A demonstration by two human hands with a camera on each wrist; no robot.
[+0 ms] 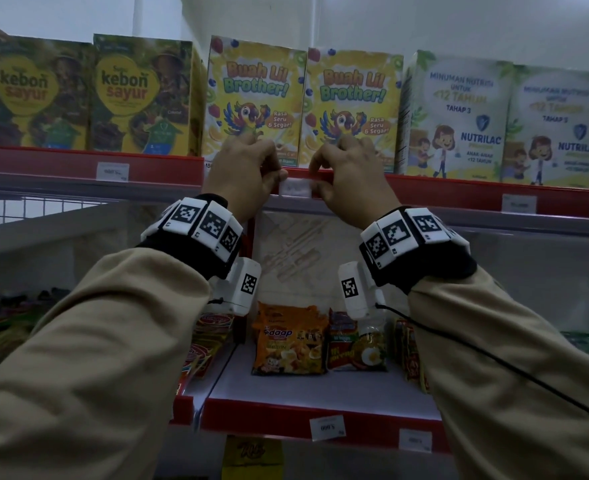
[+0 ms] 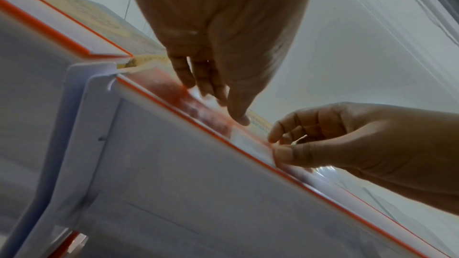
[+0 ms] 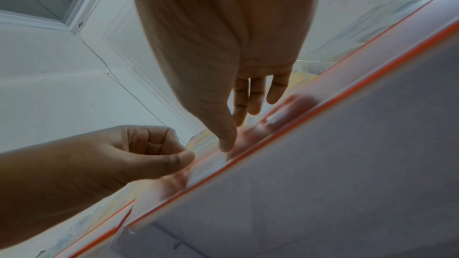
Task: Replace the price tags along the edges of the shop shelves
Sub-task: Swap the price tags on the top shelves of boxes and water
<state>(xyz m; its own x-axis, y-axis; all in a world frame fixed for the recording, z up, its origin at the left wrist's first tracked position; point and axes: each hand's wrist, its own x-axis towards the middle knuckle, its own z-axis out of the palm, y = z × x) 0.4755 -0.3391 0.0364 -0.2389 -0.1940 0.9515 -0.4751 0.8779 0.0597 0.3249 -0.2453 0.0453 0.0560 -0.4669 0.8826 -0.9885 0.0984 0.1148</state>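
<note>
Pinching the white price tag (image 1: 296,187) in the red shelf-edge strip (image 1: 435,194): left hand (image 1: 248,174) and right hand (image 1: 350,176), fingers curled.

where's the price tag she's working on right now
In the head view the white price tag sits in the red edge strip of the upper shelf, centre frame, between the left hand and right hand, below the yellow cereal boxes.
</note>
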